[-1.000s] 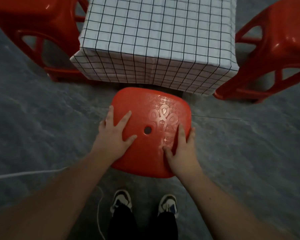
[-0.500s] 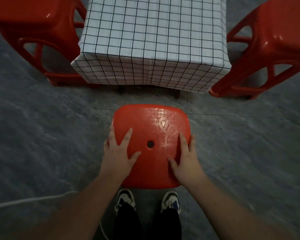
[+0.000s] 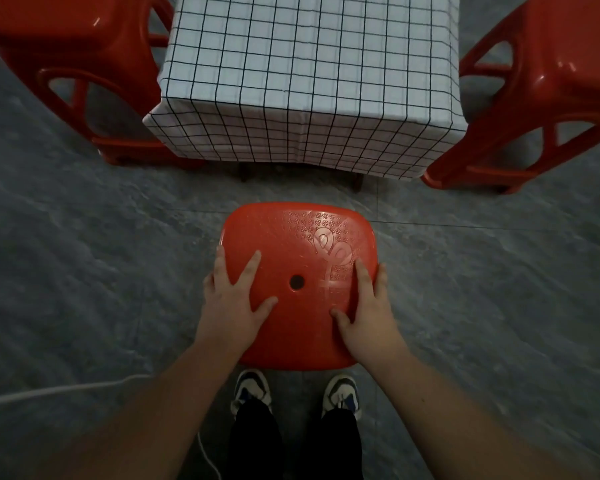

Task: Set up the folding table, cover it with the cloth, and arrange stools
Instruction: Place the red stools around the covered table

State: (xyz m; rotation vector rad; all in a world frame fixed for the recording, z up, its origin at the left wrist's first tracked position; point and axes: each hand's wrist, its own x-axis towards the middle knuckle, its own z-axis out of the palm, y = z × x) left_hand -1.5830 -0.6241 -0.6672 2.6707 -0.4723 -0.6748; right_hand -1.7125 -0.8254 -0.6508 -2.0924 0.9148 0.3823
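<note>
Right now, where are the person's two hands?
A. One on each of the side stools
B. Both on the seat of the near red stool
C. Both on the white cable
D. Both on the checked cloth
B: the left hand and the right hand both rest on the seat of the near red stool, fingers spread flat.

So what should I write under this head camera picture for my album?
Both hands rest on a red stool before the checked-cloth table, two more stools alongside.

Dim, flat light on my feed. Glare spots on left stool [image 3: 97, 20] and right stool [image 3: 568, 69], so source sits overhead. Floor [image 3: 84, 271] smeared, soft. Edges bow from wide lens; forearms blurred.
</note>
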